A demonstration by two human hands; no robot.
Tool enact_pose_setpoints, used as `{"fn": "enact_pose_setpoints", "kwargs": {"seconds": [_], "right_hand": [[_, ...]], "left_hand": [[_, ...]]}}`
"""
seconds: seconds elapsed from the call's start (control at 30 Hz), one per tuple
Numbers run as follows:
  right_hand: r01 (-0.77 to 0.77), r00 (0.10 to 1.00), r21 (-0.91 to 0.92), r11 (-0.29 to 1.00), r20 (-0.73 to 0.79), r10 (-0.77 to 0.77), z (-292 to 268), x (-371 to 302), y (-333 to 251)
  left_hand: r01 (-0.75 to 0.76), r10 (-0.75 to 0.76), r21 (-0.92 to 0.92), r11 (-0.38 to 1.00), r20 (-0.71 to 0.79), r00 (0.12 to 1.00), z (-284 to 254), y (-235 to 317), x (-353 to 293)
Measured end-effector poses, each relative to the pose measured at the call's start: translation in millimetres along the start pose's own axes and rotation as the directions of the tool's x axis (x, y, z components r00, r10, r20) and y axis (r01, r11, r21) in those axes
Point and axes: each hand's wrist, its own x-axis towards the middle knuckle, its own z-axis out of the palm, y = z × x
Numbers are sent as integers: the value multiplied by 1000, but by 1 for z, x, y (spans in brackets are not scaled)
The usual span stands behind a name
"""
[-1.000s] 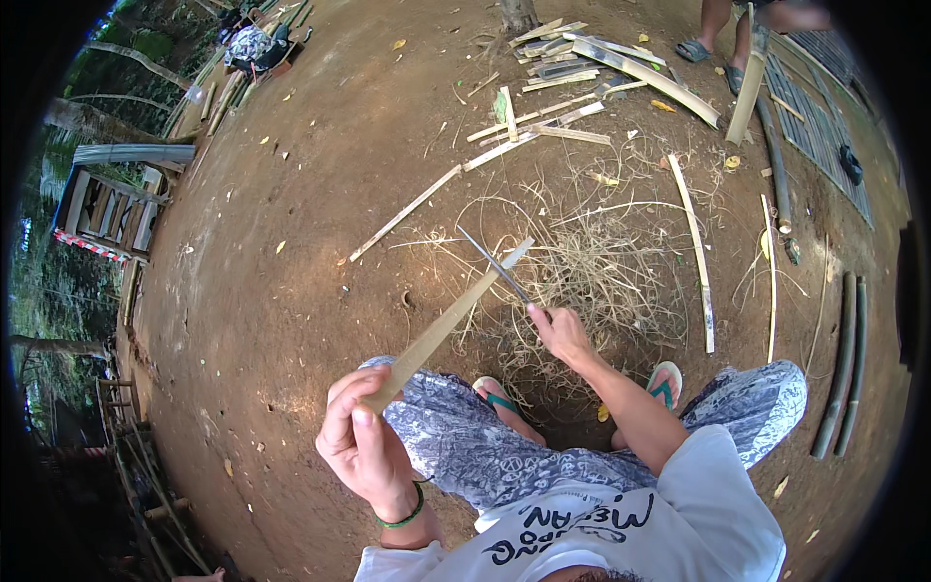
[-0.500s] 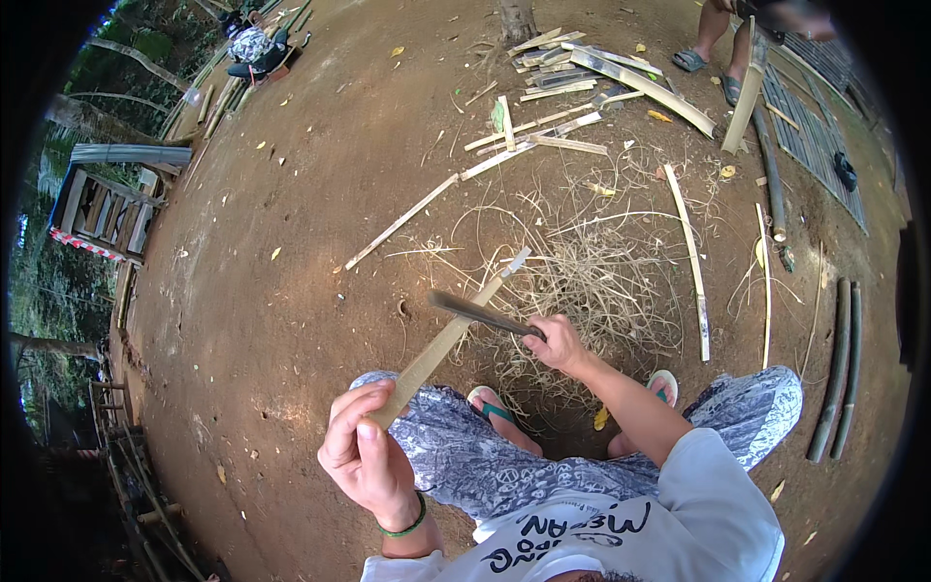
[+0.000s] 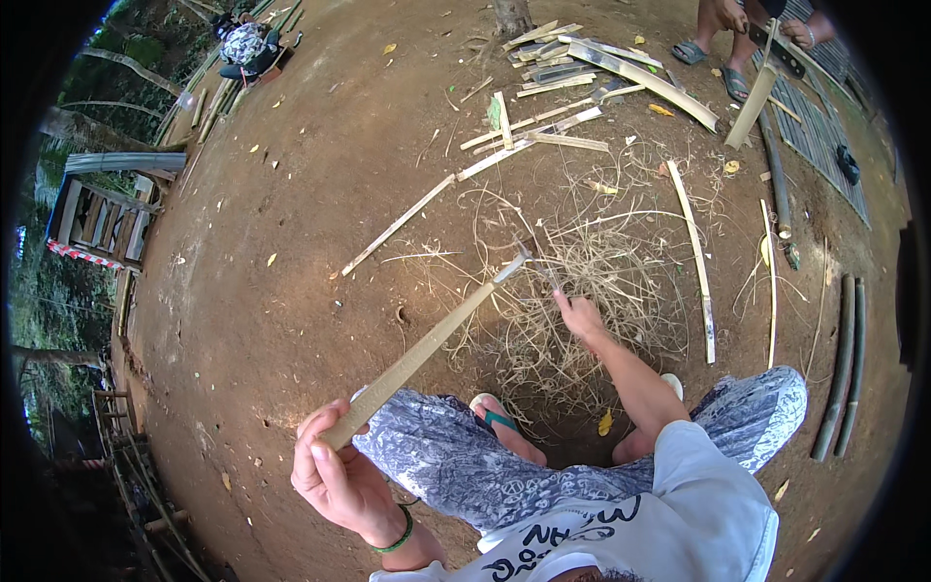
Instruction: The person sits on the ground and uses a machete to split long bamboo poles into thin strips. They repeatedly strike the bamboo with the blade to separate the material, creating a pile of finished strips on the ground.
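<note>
The person's left hand (image 3: 337, 477), at the near left, is closed around the near end of a long, flat, tan bamboo strip (image 3: 417, 355), fingers on one side and thumb on the other; the strip slants away to the far right, above the brown earth ground (image 3: 252, 320), its far end paler and narrower; the right hand (image 3: 582, 318) is wrapped round the handle of a slim, dark-bladed metal knife (image 3: 551, 278), which points to the far left and crosses close by the strip's pale far end, though whether blade and strip touch there cannot be told; around and beneath the right hand spreads a loose, tangled heap of thin, straw-coloured bamboo shavings (image 3: 606, 301); nearer lie the person's blue-grey and white patterned cloth trousers (image 3: 465, 441), with a cream sandal with a green strap (image 3: 497, 419) showing between the knees; right of the heap a narrow, pale split-bamboo slat (image 3: 690, 247) lies lengthwise on the ground, and at the far right edge two dark green, round bamboo poles (image 3: 839, 364) lie side by side; beyond the heap is an untidy stack of pale and dark split bamboo pieces (image 3: 572, 73), near the base of a brown tree trunk (image 3: 513, 17); at the far right another person in dark grey sandals (image 3: 713, 27) holds a broad, dark blade (image 3: 782, 53) at the top of an upright, tan bamboo piece (image 3: 750, 109).
</note>
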Motion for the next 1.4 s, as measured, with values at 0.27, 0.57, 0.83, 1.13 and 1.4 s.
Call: {"fn": "enact_pose_setpoints", "kwargs": {"seconds": [0.27, 0.57, 0.83, 1.13, 1.4], "right_hand": [[159, 950, 59, 986, 263, -169, -35, -35, -15], [218, 945, -98, 971, 271, -185, -59, -6, -34], [240, 950, -246, 939, 258, -175, -65, 18, -19], [255, 954, -257, 932, 224, -200, -72, 41, -15], [142, 966, 128, 982, 200, -166, -39, -46, -65]], "left_hand": [[-51, 22, 215, 975, 133, 991, -20, 4, -8], [-70, 6, 258, 964, 241, 971, -17, 15, -7], [-33, -25, 245, 969, 229, 973, -20, 17, -8], [-50, -13, 229, 972, 264, 964, -17, 19, -6], [73, -71, -5, 997, 134, 988, 6, 8, -4]]}}
